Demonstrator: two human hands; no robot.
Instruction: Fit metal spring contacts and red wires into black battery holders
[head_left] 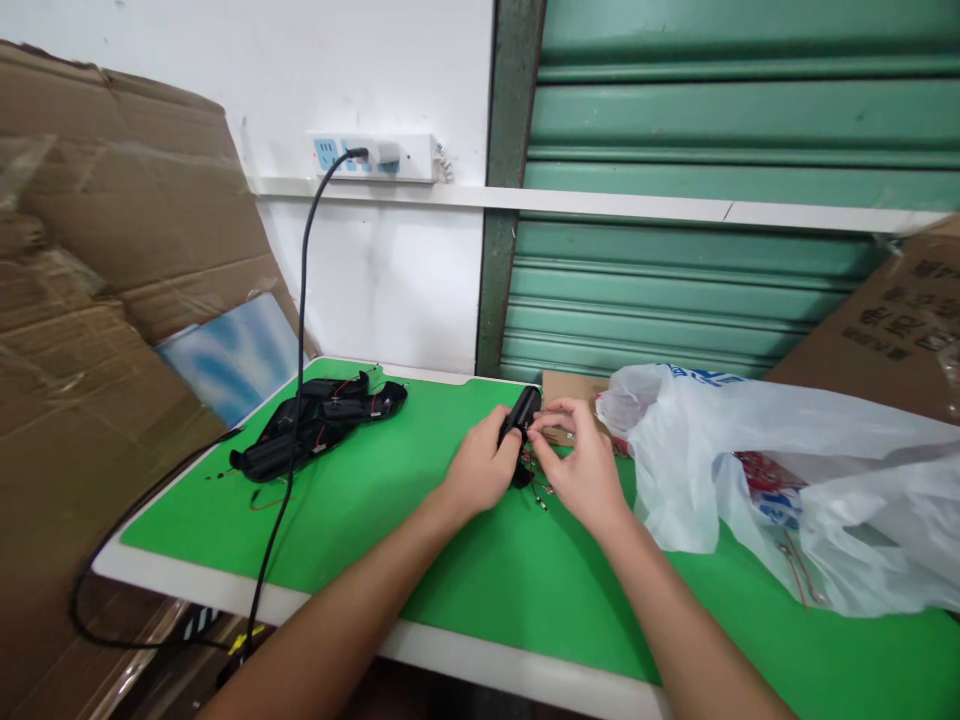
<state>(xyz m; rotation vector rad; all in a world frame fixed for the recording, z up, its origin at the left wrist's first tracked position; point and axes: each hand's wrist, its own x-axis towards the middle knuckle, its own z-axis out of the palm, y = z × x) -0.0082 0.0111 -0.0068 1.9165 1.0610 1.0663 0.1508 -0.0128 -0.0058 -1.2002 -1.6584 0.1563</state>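
My left hand [484, 460] is closed around a black plastic housing [525, 405], long and rounded, held tilted over the green mat. At its right side, my right hand [581, 460] pinches with thumb and forefinger close to the housing's edge. Thin wires seem to lie between those fingertips, though they are too small to make out surely. Below the hands, loose wires with small metal ends [541, 500] hang or lie on the mat. A pile of similar black housings [322, 420] with thin red wires sits at the left of the mat.
A white plastic bag [697, 450] covers the table's right side, with red wires [799, 575] beside it. Behind it is a cardboard piece [570, 385]. A black cable [302, 300] drops from the wall socket strip [416, 158] across the left side. Large cardboard [135, 220] stands left.
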